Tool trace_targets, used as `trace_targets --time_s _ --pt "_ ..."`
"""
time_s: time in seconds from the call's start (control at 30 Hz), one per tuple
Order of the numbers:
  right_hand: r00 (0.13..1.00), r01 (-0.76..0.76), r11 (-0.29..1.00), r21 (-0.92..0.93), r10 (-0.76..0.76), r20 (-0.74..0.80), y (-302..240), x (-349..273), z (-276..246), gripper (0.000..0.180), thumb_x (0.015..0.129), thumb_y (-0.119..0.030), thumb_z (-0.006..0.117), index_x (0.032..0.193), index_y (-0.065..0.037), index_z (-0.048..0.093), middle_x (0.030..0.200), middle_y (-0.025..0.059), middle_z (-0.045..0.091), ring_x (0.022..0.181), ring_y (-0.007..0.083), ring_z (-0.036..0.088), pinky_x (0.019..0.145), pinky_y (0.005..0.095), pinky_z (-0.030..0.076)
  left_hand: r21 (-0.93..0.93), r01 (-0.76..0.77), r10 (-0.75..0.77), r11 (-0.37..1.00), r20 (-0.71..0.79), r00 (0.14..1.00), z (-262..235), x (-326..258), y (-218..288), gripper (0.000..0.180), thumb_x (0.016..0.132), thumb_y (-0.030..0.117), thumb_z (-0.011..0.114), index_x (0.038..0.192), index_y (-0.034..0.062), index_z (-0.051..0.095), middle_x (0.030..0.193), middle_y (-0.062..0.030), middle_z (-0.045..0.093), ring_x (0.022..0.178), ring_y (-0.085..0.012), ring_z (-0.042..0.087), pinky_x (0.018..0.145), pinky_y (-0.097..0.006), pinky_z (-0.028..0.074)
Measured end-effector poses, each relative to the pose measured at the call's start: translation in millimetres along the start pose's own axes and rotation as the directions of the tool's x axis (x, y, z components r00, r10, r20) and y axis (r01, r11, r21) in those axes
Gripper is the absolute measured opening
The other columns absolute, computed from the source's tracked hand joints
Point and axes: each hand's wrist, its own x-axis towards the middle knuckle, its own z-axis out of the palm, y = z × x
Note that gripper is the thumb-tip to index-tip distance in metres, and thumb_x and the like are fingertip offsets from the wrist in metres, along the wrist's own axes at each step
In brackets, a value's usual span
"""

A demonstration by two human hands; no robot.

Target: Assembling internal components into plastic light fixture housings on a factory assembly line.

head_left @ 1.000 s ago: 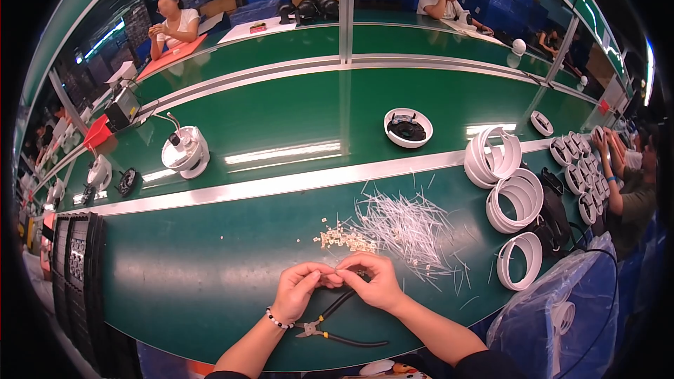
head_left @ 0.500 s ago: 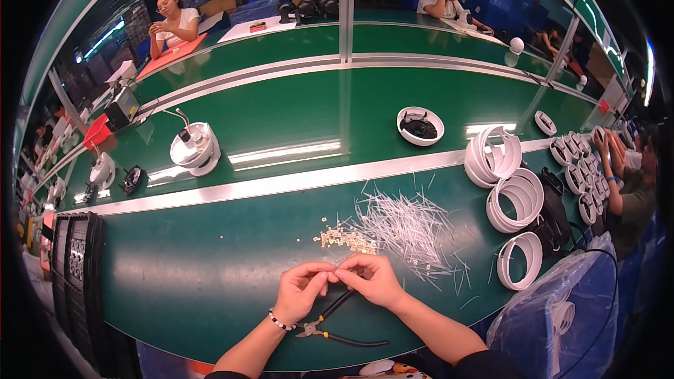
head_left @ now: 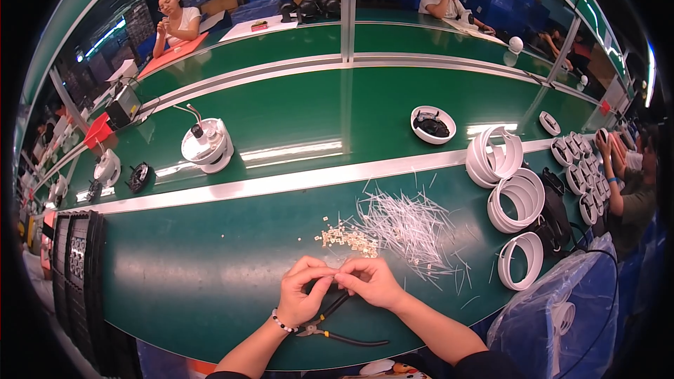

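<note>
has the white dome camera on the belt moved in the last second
Yes. The white dome camera has moved right along the conveyor belt, away from the black fan-like part to its left.

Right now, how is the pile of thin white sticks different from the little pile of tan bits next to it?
The thin white sticks are long, pale and fanned out over a wide patch. The tan bits are short, chunky, darker and bunched in a smaller heap. The sticks lie more to the right, the bits nearer the hands. Both lie loose on the green table.
</note>
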Motion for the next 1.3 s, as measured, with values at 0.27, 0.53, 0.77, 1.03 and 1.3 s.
trace_targets --time_s 0.27,0.53,0.77,1.03,1.3 --pt "0.981 0.138 0.972 -0.192 -0.161 -0.106 10.1 1.8 4.0 0.012 0.077 -0.005 0.061 0.088 0.000 0.060 0.074 -0.0010 0.056 0.054 -0.0008 0.042 0.049 0.0138 0.034 -0.299 0.105 -0.127 0.949 -0.056 0.990 0.2 1.1 1.6 0.005 0.079 -0.002 0.050 0.084 -0.0024 0.052 0.087 -0.0119 0.058 0.077 -0.0151 0.058 0.064 -0.023 0.047" --pt "0.987 0.116 0.965 -0.234 -0.139 -0.083 5.3 0.6 -1.7 0.014 0.078 0.001 0.057 0.092 0.003 0.058 0.081 0.0028 0.055 0.065 0.0030 0.050 0.056 0.0147 0.039 -0.148 0.342 -0.318 0.928 0.166 0.934 -5.0 -1.6 -3.8 0.007 0.079 0.001 0.053 0.084 -0.0040 0.054 0.073 -0.0096 0.062 0.065 -0.0128 0.062 0.057 -0.022 0.050" --pt "0.991 0.093 0.993 -0.071 -0.099 -0.085 -1.6 0.1 -0.9 0.012 0.080 0.000 0.055 0.089 0.003 0.060 0.083 0.0055 0.055 0.063 0.0063 0.050 0.054 0.0177 0.040 -0.113 0.294 -0.279 0.949 0.130 0.951 -5.5 1.8 -3.4 0.009 0.080 0.001 0.053 0.087 -0.0034 0.057 0.075 -0.0079 0.062 0.068 -0.0112 0.060 0.061 -0.021 0.050" --pt "0.998 0.054 0.998 0.012 -0.054 0.009 -6.6 -0.5 -4.6 0.016 0.080 0.001 0.051 0.093 0.002 0.061 0.085 0.0074 0.056 0.062 0.0085 0.050 0.055 0.0189 0.040 -0.209 0.333 -0.304 0.920 0.160 0.939 -8.8 2.0 -3.0 0.010 0.082 0.002 0.052 0.090 -0.0024 0.055 0.082 -0.0068 0.060 0.075 -0.0102 0.058 0.065 -0.021 0.048" --pt "0.997 0.066 0.998 0.000 -0.066 0.033 -5.8 -0.9 -2.4 0.017 0.080 0.002 0.052 0.094 0.001 0.061 0.087 0.0077 0.056 0.064 0.0087 0.050 0.057 0.0191 0.041 -0.222 0.327 -0.294 0.918 0.171 0.940 -10.1 0.6 -5.7 0.010 0.082 0.002 0.051 0.090 -0.0023 0.055 0.083 -0.0053 0.059 0.074 -0.0086 0.056 0.065 -0.021 0.048"
